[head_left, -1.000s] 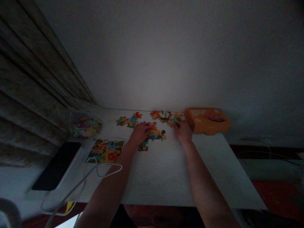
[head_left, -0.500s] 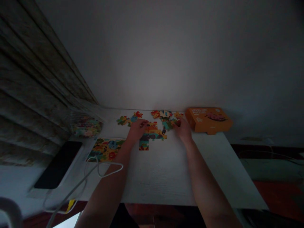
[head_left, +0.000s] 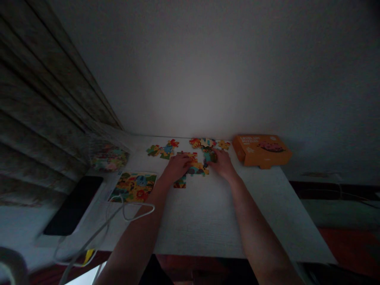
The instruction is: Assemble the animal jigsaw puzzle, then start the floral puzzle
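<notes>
Basically, two-handed jigsaw work: the left hand lay over the joined section, and the right hand was on the green piece by that section's far right corner. My judgement on doing it well: light pressure from the left so the section didn't slide, the green piece low and square to its neighbour, tab and slot lined up before any push. Gentle pressing seemed safer than shoving sideways, since card tabs probably bent easily.

Grip: right thumb and fingers were parted only about as far as the piece was wide, pinching it by its edges, thumb on the near side, fingers on the far side. Left fingers were close together, draped over the section; too dim to tell if they pinched anything underneath.

Around the grips: striped pieces sat just beyond the right fingertips, a yellow piece just past its knuckles, the orange box to its right. A loose cluster lay beyond the left hand, the picture card left of its wrist.
</notes>
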Demonstrator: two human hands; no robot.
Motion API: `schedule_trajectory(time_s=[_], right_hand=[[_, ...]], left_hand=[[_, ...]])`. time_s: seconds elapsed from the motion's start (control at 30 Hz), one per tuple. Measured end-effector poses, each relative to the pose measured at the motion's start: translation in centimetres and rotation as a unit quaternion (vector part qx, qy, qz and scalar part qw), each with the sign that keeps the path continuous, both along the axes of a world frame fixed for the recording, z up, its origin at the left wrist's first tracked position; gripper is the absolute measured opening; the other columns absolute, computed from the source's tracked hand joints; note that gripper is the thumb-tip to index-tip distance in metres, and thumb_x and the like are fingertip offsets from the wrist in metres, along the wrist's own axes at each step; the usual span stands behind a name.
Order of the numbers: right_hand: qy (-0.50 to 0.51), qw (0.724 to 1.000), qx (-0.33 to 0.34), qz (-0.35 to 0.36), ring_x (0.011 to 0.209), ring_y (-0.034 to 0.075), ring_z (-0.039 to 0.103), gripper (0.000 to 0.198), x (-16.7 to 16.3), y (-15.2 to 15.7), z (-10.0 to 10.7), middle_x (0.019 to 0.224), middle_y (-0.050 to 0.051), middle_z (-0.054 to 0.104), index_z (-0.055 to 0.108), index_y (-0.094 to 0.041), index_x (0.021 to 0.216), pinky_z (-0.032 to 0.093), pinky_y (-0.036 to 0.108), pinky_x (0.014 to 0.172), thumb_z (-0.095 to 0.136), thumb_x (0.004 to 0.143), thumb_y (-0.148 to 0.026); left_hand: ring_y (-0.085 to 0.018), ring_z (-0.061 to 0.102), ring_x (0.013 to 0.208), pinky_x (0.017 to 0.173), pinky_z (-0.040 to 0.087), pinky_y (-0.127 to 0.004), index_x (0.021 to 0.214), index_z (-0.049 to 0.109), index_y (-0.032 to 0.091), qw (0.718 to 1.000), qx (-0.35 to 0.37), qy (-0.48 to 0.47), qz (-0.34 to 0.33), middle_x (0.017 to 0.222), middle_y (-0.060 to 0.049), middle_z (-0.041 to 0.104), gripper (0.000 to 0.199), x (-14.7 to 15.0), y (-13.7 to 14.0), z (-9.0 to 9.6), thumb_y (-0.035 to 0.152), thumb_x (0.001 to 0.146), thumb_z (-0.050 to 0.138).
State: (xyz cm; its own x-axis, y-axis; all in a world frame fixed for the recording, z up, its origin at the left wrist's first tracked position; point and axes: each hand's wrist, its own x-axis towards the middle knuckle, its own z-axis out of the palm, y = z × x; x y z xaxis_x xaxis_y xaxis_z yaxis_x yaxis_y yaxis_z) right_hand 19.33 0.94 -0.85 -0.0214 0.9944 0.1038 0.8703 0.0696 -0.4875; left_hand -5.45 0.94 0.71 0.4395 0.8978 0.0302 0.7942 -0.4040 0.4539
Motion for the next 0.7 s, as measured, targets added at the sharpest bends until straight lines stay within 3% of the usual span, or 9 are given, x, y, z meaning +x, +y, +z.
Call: schedule_trajectory(time_s=[0.1,0.23,0.33,0.43,0.53,0.6,0.7], right_hand=[[0.05,0.999,-0.005,-0.017,0.117,0.027,0.06,0.064,0.4,0.0,0.2,0.13,0.017,0.062,0.062,-0.014,0.137,0.046,0.039,0.103,0.077,0.077,-0.029],[0.129,0.99,-0.011,-0.049,0.099,0.024,0.066,0.034,1.1,0.1,0.7,0.11,0.011,0.068,0.073,-0.018,0.109,0.05,0.038,0.092,0.072,0.076,-0.026],[0.253,0.965,-0.028,-0.063,0.084,0.021,0.068,0.02,1.6,0.2,1.2,0.089,0.005,0.07,0.069,-0.019,0.094,0.053,0.035,0.08,0.069,0.078,-0.03],[0.383,0.922,-0.054,-0.024,0.08,0.02,0.068,0.035,1.5,0.0,1.7,0.084,0.001,0.07,0.065,-0.021,0.108,0.053,0.031,0.073,0.072,0.075,-0.033],[0.413,0.903,-0.108,0.043,0.076,0.018,0.068,0.05,0.2,-0.8,2.1,0.085,0.0,0.07,0.063,-0.023,0.124,0.053,0.028,0.068,0.072,0.075,-0.031],[0.395,0.902,-0.162,0.067,0.07,0.016,0.066,0.043,-1.0,-1.4,2.1,0.084,0.001,0.07,0.068,-0.02,0.117,0.051,0.026,0.061,0.072,0.075,-0.029],[0.393,0.884,-0.234,0.093,0.063,0.014,0.065,0.027,-2.9,-2.0,1.6,0.078,0.002,0.071,0.071,-0.018,0.097,0.049,0.024,0.056,0.077,0.073,-0.027]], left_hand=[[-0.028,0.057,0.132,0.115,0.04,-0.046,0.124,0.074,0.023,1.0,-0.002,0.01,0.004,0.141,-0.01,0.064,0.032,0.1,0.1,-0.3,0.025,0.095,0.059],[-0.027,0.057,0.132,0.116,0.04,-0.045,0.121,0.075,0.022,1.0,-0.003,-0.009,-0.001,0.14,-0.009,0.065,0.031,0.1,0.3,-0.5,0.022,0.093,0.061],[-0.024,0.06,0.127,0.114,0.043,-0.041,0.116,0.077,0.023,0.997,-0.014,-0.073,-0.003,0.135,-0.007,0.069,0.029,-0.6,0.6,0.2,0.021,0.093,0.059],[-0.023,0.067,0.113,0.104,0.051,-0.038,0.119,0.076,0.022,0.989,-0.037,-0.136,0.038,0.121,-0.006,0.074,0.032,-1.8,0.6,1.3,0.024,0.093,0.059],[-0.022,0.071,0.094,0.089,0.057,-0.034,0.118,0.076,0.02,0.984,-0.094,-0.143,0.04,0.105,-0.005,0.078,0.032,-2.7,0.4,2.2,0.031,0.091,0.062],[-0.021,0.072,0.091,0.085,0.057,-0.032,0.12,0.075,0.022,0.982,-0.137,-0.132,0.009,0.102,-0.004,0.078,0.034,-2.8,0.2,2.2,0.031,0.09,0.064],[-0.025,0.07,0.11,0.097,0.055,-0.035,0.123,0.074,0.025,0.987,-0.124,-0.096,-0.032,0.119,-0.006,0.076,0.04,-2.4,-0.2,1.8,0.027,0.083,0.071]])
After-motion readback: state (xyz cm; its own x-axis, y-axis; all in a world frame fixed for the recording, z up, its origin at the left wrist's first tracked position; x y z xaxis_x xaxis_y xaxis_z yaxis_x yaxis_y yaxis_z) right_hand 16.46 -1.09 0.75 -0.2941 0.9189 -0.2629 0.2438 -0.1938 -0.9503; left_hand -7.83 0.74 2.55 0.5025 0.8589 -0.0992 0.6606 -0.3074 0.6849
